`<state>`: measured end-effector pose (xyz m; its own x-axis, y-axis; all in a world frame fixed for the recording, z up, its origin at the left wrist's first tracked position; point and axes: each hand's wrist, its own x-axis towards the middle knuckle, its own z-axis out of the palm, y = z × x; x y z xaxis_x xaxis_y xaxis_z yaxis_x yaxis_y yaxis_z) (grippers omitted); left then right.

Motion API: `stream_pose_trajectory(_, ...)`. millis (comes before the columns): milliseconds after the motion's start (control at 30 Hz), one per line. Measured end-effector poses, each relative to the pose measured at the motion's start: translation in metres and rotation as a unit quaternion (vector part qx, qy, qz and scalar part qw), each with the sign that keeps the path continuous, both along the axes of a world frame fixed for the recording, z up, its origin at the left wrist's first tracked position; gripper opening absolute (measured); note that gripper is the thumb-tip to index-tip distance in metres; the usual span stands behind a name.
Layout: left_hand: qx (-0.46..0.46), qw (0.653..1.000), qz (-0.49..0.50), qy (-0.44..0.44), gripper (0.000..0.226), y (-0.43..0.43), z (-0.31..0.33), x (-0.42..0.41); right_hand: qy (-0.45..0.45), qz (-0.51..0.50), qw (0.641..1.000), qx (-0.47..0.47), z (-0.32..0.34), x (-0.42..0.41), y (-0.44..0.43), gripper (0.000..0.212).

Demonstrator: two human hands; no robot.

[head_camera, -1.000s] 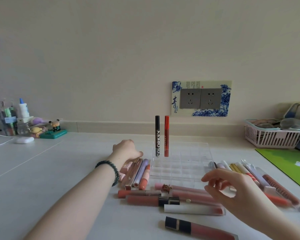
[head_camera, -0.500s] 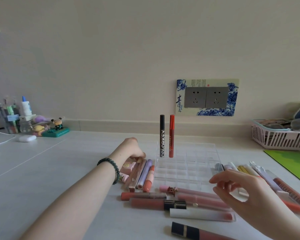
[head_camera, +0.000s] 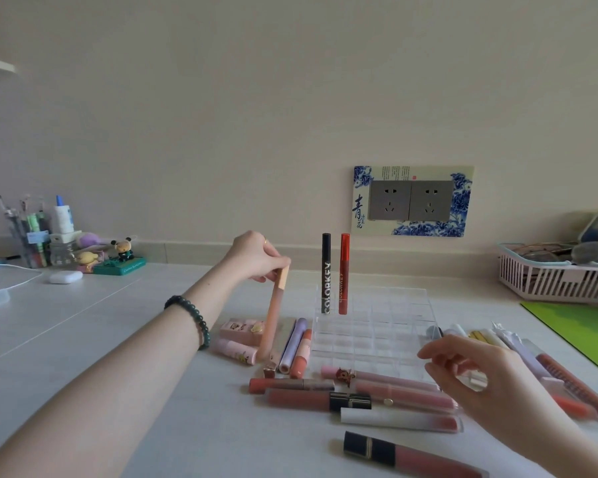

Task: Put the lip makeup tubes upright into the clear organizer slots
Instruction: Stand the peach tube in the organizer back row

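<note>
A clear organizer (head_camera: 377, 326) with a grid of slots sits mid-table. A black tube (head_camera: 326, 274) and a red tube (head_camera: 343, 274) stand upright in its back left slots. My left hand (head_camera: 252, 257) grips the top of a peach tube (head_camera: 272, 315), which hangs nearly upright just left of the organizer, its lower end by the pile below. My right hand (head_camera: 477, 377) hovers with curled, empty fingers over the organizer's front right corner. Several tubes lie flat left of the organizer (head_camera: 296, 343), in front of it (head_camera: 353, 400) and to its right (head_camera: 532, 360).
A pink basket (head_camera: 553, 281) and a green mat (head_camera: 580, 326) are at the right. At the far left stand a pen cup (head_camera: 32, 243), small figurines (head_camera: 118, 257) and a white earbud case (head_camera: 64, 276). Wall sockets (head_camera: 411, 200) are behind the organizer.
My left hand has lifted a peach tube off the left pile and raised it nearly upright. My right hand stays near the organizer's front right corner.
</note>
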<state>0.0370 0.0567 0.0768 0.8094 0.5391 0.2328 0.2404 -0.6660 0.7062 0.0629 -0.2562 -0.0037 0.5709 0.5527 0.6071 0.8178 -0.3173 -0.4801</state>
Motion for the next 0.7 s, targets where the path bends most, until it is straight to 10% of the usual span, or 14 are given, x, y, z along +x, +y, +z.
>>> stream_pose_trajectory(300, -0.15, 0.959, -0.108, -0.216, 0.006, -0.033, 0.025, -0.038, 0.087, 0.031, 0.995, 0.035, 0.008, -0.001, 0.008, 0.026)
stream_pose_trajectory(700, -0.267, 0.896, -0.234, -0.268, 0.01, -0.096, 0.006, -0.035, 0.115, 0.081, 0.988, 0.059, 0.051, -0.009, 0.065, 0.014)
